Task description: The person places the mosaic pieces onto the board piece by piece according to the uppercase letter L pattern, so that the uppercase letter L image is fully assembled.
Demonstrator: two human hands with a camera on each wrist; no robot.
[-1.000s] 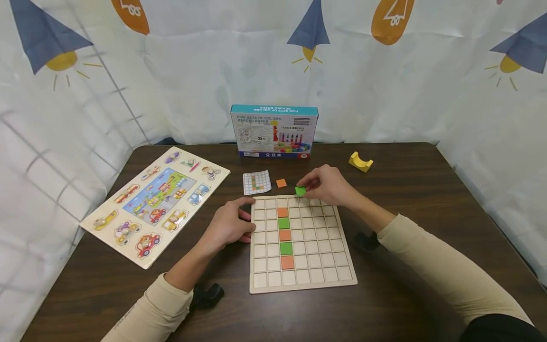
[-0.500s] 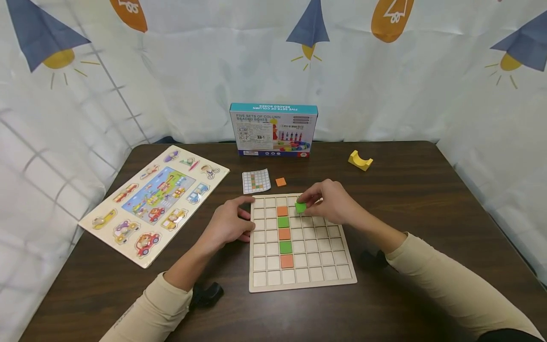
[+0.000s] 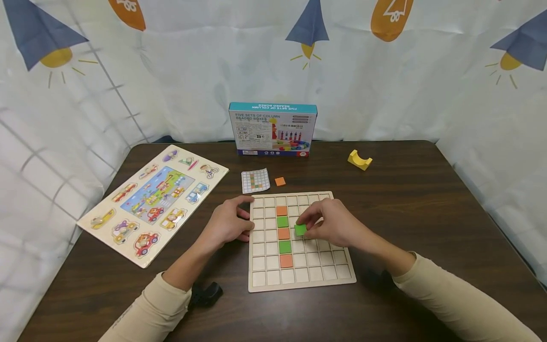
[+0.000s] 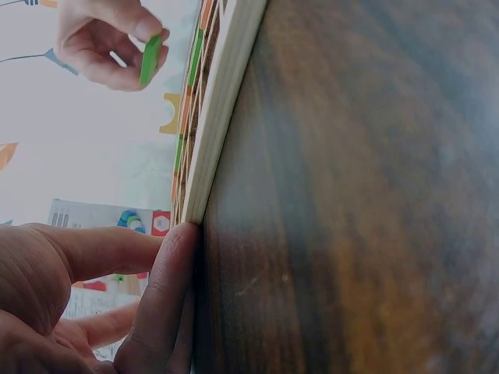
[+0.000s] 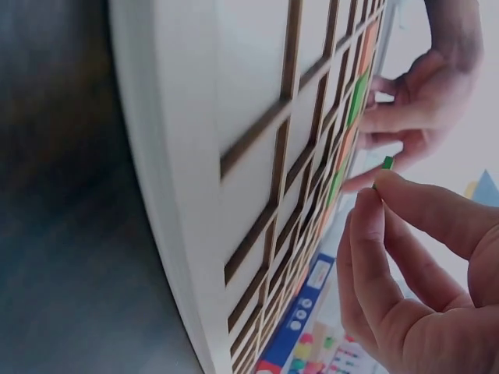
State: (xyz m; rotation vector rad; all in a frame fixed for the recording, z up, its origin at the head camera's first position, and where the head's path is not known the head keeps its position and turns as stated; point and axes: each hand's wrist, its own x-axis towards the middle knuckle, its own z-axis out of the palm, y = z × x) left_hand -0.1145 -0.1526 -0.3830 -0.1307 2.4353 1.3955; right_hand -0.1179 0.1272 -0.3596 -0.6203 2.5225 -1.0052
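My right hand (image 3: 333,222) pinches a small green square tile (image 3: 300,230) between thumb and fingers, above the wooden grid board (image 3: 260,279). In the left wrist view, that green tile (image 4: 150,59) shows edge-on, held well clear of the board. One grid column carries alternating tiles, among them an orange tile (image 3: 281,211) at its top and a green tile (image 3: 284,247) lower down. My left hand (image 3: 228,222) rests against the board's left edge, thumb near the far corner. Its fingers (image 4: 173,253) touch the board's side in the left wrist view.
Beyond the board lie a small printed pattern card (image 3: 255,181) and a loose orange tile (image 3: 279,181). A boxed bead set (image 3: 272,129) stands behind them. A vehicle picture puzzle (image 3: 128,204) is on the left, a yellow arched block (image 3: 360,160) at the back right.
My right hand has carried the green tile from the board's far edge toward me, over the grid beside the tile column. My left hand stays at the left edge.
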